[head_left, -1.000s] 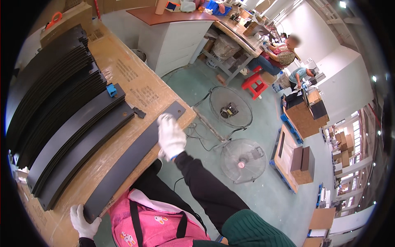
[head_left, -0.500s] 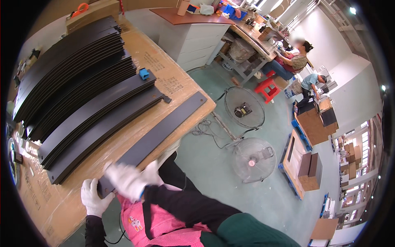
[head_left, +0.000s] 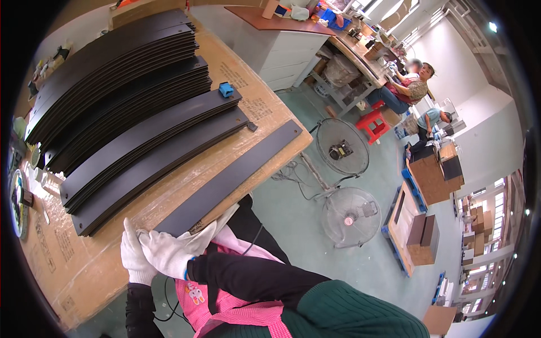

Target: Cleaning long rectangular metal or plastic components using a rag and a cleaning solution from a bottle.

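Now the right hand (head_left: 168,253) has joined the left hand (head_left: 137,256) at the near end of the strip (head_left: 231,179).
It has come down from the far part of the strip, so the work seems centred on that end. The strip lies flat along the edge of the table (head_left: 90,276), apart from the stacks (head_left: 163,160). Both gloves crowd its near end; whether either one grips cannot be told. Print (head_left: 242,78) marks the table's cardboard cover, too small to read; no label shows on the strip. The apron (head_left: 242,315) bears a rabbit picture.
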Demonstrator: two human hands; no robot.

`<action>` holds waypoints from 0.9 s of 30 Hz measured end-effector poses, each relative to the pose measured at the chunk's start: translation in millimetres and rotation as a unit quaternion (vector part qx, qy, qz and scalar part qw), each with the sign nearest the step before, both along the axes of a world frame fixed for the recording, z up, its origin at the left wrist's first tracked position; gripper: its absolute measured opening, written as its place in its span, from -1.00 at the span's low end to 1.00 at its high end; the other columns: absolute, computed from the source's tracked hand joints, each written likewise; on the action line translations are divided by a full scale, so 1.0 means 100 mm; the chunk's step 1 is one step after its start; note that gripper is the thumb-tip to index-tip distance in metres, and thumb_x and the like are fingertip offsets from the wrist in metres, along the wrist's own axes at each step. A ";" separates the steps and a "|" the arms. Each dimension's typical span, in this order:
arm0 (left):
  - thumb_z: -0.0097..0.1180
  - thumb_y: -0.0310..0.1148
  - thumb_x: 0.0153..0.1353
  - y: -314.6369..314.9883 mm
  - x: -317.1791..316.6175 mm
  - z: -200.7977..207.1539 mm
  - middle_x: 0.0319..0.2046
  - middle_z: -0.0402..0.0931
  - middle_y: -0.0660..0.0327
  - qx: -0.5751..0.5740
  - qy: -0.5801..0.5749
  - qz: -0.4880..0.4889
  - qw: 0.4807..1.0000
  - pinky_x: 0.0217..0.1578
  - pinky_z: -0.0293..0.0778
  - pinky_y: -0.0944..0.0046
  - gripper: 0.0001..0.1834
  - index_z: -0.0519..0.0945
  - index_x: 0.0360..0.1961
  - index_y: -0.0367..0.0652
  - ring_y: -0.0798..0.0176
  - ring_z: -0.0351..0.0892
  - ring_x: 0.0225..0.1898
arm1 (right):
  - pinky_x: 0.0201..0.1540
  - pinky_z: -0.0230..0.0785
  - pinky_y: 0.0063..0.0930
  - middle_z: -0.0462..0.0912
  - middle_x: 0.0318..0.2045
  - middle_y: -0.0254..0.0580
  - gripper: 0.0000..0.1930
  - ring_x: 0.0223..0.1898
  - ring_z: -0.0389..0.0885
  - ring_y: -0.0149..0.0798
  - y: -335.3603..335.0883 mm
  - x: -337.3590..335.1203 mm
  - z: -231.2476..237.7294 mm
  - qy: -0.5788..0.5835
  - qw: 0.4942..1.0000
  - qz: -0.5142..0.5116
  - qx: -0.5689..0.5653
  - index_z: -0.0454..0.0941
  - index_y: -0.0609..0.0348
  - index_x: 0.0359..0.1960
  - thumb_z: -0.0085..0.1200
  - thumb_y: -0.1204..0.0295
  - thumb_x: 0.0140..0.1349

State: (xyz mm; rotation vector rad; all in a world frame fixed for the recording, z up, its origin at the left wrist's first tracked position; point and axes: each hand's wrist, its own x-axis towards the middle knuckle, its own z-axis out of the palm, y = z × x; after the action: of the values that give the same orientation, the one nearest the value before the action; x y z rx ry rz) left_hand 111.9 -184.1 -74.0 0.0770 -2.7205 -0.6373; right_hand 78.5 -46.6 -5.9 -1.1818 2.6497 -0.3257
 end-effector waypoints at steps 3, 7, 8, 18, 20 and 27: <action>0.43 -0.11 0.16 0.06 0.05 0.10 -0.17 0.52 0.05 -0.024 0.008 -0.030 0.999 -0.10 0.50 -0.01 0.14 0.00 0.59 -0.32 -0.08 0.57 -0.13 | 0.07 0.62 -0.30 0.57 0.13 -0.11 -0.54 0.05 0.65 -0.15 0.13 -0.07 -0.11 -0.025 0.999 0.025 -0.021 0.55 0.27 0.16 0.21 0.44 0.20; 0.43 -0.14 0.14 0.12 0.04 0.16 -0.21 0.50 0.08 -0.027 0.029 -0.036 0.999 -0.13 0.49 0.01 0.12 0.05 0.58 -0.33 -0.05 0.55 -0.18 | 0.02 0.63 -0.38 0.58 0.12 -0.20 -0.48 0.03 0.64 -0.23 0.22 0.02 -0.21 0.041 0.998 0.037 -0.036 0.49 0.22 0.24 0.21 0.40 0.22; 0.43 -0.14 0.14 0.12 0.03 0.20 -0.21 0.50 0.08 -0.030 0.034 -0.039 0.998 -0.13 0.49 0.01 0.12 0.05 0.58 -0.33 -0.05 0.55 -0.18 | 0.02 0.63 -0.39 0.58 0.11 -0.22 -0.45 0.02 0.64 -0.25 0.23 0.04 -0.25 0.053 0.997 0.016 -0.058 0.46 0.21 0.28 0.21 0.39 0.23; 0.45 -0.23 -0.02 0.04 0.01 0.17 -0.23 0.51 0.07 -0.085 0.069 -0.162 0.981 -0.13 0.47 -0.02 -0.04 0.33 0.41 -0.31 -0.08 0.56 -0.19 | 0.06 0.61 -0.32 0.55 0.05 -0.16 -0.51 -0.01 0.63 -0.20 0.41 0.09 -0.33 0.019 0.997 0.028 -0.076 0.47 0.27 0.17 0.17 0.38 0.21; 0.53 -0.17 -0.11 0.05 0.02 0.19 -0.21 0.51 0.08 -0.056 0.052 -0.134 0.988 -0.14 0.47 0.00 0.05 0.33 0.41 -0.29 -0.06 0.57 -0.18 | 0.18 0.49 -0.39 0.52 0.16 -0.10 -0.32 0.14 0.55 -0.19 0.43 0.04 -0.38 0.074 0.989 0.049 -0.120 0.46 0.28 0.26 0.31 0.29 0.07; 0.67 -0.09 -0.33 0.12 0.06 0.28 -0.27 0.42 0.14 -0.004 -0.003 -0.077 0.997 -0.19 0.44 0.01 0.25 0.31 0.44 -0.28 0.01 0.46 -0.29 | 0.15 0.53 -0.36 0.50 0.18 -0.03 -0.33 0.10 0.59 -0.18 0.57 -0.01 -0.35 0.057 0.986 -0.047 -0.146 0.34 0.37 0.37 0.16 0.36 0.23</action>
State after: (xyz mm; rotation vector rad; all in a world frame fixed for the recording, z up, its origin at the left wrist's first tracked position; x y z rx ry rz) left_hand 118.0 -171.7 -46.4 -0.1351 -2.7542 -0.6702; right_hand 77.3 10.5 -40.9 -1.1878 2.8361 -0.7041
